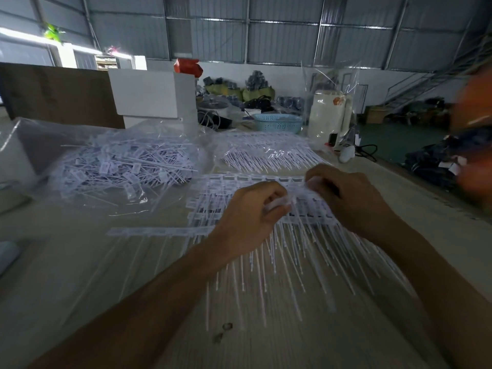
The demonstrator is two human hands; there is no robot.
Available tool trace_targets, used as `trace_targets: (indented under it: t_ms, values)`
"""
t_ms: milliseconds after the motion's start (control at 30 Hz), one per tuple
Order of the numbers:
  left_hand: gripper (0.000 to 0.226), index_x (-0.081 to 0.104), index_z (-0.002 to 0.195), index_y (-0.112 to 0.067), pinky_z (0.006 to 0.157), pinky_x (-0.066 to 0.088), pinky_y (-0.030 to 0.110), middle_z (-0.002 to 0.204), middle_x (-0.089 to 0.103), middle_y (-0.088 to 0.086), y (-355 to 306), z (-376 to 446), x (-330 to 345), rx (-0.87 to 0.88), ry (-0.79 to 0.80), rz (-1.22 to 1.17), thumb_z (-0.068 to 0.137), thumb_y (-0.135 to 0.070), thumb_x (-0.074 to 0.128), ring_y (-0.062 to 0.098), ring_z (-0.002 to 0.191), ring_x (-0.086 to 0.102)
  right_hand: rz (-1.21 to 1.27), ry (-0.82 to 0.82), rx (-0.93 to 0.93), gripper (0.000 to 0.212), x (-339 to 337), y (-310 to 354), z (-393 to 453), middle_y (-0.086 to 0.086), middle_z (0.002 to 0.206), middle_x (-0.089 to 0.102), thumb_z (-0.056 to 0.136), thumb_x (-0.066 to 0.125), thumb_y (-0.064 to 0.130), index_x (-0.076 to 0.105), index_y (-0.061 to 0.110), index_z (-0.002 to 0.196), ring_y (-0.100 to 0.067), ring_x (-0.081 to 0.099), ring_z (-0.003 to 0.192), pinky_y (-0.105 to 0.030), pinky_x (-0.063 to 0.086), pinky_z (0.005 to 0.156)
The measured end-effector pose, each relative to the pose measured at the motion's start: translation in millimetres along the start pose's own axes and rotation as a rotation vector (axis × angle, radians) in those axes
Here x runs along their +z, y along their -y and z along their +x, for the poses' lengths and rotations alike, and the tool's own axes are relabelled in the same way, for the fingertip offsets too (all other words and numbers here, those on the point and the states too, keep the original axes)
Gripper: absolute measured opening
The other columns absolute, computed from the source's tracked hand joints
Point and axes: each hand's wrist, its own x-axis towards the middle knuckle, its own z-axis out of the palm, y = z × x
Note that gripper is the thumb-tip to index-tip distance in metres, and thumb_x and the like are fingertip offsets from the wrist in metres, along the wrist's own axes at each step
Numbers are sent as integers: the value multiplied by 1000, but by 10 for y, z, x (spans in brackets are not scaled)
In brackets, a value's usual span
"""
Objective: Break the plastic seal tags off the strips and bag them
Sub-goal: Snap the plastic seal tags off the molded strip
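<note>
Left hand (250,209) pinching tags, right hand (343,193) gripping strip (306,218) (blurred)

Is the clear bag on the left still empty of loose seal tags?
No: the clear bag already holds a heap of loose seal tags, while both hands work on the strips in front.

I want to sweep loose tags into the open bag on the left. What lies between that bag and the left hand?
In the head view, one stray strip lies on the table between the bag and the left hand.
</note>
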Motion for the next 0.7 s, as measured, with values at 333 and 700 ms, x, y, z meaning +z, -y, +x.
trace_targets:
  t_ms: [333,700]
  values:
    - [25,67,94,-21,66,41,5,81,66,-14,-90,-1,-35,-58,-78,-101,77,-28,83,-1,79,61,659,115,372,21,48,135,2,2,70,56,102,51,20,45,30,119,-10,44,55,-28,35,49]
    - [8,70,91,-16,72,47,24,86,67,-9,-52,-63,-41,-20,-165,-58,90,-23,71,5,81,61,651,68,409,25,109,308,-39,-4,58,62,105,48,26,70,20,95,-10,42,43,-21,33,41]
